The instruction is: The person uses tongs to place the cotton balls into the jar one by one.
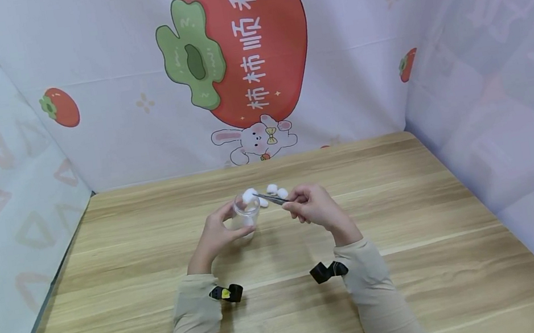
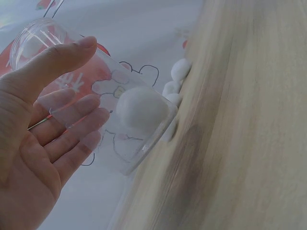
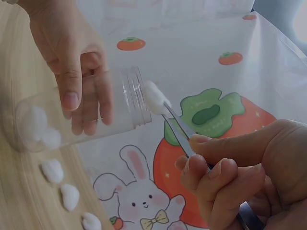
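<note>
Bkgd (image 1: 111,132) w/ 柿柿顺利 (image 1: 250,42) behind jar (image 2: 104,84)

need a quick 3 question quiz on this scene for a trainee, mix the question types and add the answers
1. Which hand holds the tweezers?
2. True or false: the clear screw-neck jar has a lid on.
3. Multiple choice: where is the cotton ball gripped by the tweezers?
a) lying on the tabletop
b) at the jar's mouth
c) at the bottom of the jar

Key:
1. The right hand.
2. False; its threaded mouth is open.
3. b
</note>
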`<state>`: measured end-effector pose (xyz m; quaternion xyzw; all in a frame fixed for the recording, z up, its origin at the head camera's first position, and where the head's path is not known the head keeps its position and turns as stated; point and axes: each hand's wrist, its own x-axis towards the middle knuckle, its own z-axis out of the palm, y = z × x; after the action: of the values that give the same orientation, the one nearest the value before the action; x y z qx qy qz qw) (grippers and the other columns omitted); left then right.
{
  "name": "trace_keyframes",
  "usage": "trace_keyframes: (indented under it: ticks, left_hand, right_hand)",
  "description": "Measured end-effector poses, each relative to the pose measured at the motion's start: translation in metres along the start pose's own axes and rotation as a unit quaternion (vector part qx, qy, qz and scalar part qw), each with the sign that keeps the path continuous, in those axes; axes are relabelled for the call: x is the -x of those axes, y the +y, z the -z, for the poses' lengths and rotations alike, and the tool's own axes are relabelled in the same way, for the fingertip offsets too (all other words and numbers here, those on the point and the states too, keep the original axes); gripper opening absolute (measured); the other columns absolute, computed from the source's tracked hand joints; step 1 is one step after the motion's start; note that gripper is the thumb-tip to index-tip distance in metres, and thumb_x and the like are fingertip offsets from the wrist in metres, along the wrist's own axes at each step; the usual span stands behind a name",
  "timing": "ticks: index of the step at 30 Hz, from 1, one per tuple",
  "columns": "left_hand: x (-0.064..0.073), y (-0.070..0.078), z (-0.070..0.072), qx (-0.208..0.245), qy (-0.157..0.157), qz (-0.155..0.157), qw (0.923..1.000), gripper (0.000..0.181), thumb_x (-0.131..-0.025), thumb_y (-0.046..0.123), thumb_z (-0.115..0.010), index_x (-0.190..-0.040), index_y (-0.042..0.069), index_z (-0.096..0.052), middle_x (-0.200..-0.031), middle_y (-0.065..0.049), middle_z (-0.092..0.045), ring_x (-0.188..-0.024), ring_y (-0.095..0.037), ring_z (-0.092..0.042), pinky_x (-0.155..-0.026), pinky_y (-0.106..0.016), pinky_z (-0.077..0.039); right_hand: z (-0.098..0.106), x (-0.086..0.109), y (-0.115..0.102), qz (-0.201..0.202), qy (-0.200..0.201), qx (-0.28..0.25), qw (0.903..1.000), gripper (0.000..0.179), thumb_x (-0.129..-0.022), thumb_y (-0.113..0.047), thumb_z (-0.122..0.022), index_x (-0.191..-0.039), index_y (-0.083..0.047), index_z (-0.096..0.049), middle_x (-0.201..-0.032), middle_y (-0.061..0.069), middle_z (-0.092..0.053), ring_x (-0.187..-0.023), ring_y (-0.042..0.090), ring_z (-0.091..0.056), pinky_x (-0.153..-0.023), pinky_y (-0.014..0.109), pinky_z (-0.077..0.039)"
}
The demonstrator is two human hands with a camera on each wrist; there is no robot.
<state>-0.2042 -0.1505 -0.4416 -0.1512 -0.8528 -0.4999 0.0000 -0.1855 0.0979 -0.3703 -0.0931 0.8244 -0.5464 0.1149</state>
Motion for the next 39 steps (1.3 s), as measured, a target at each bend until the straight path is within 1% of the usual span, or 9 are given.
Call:
trace_keyframes:
  ticks: [8,13,26,39]
  left_hand:
    - [0.000,0.001,0.001,0.002,0.000,0.000,1.0000,0.077,-0.072,0.019,-0.085,-0.140,0.007,-0.049,-0.133,-0.017,-0.062,-0.119,-0.038,-0.061,-0.108,-0.056,-0.042]
    - [0.000,0.001,0.001,0.006,-0.001,0.005,1.0000,0.078,-0.072,0.020,-0.085,-0.140,0.008,-0.049,-0.133,-0.017,-0.062,-0.120,-0.038,-0.060,-0.109,-0.055,-0.041]
    - [0.001,0.000,0.000,-0.008,0.003,-0.008,0.9999,0.074,-0.073,0.021,-0.084,-0.137,0.004,-0.051,-0.128,-0.018,-0.064,-0.117,-0.038,-0.062,-0.107,-0.055,-0.044]
    - [0.000,0.001,0.001,0.000,0.001,0.000,1.0000,0.075,-0.071,0.021,-0.085,-0.137,0.006,-0.052,-0.126,-0.017,-0.066,-0.118,-0.038,-0.061,-0.108,-0.056,-0.043]
  right_hand:
    - [-0.004,-0.002,0.001,0.009,-0.005,0.006,0.9999,0.012,-0.093,-0.008,-0.061,-0.091,0.005,-0.062,-0.062,-0.002,-0.054,-0.050,0.008,-0.047,-0.045,0.015,-0.040]
    - [-0.005,-0.003,0.001,0.011,-0.008,0.011,0.9998,0.012,-0.092,-0.007,-0.061,-0.090,0.004,-0.063,-0.062,-0.002,-0.054,-0.050,0.008,-0.047,-0.045,0.015,-0.040]
    - [-0.009,-0.002,-0.003,0.014,-0.014,0.016,0.9997,0.012,-0.091,-0.006,-0.062,-0.090,0.006,-0.062,-0.062,0.000,-0.056,-0.050,0.007,-0.048,-0.045,0.016,-0.042]
    - [-0.011,-0.003,-0.004,0.020,-0.017,0.017,0.9995,0.013,-0.091,-0.007,-0.064,-0.089,0.006,-0.063,-0.063,0.001,-0.058,-0.050,0.007,-0.048,-0.045,0.016,-0.041]
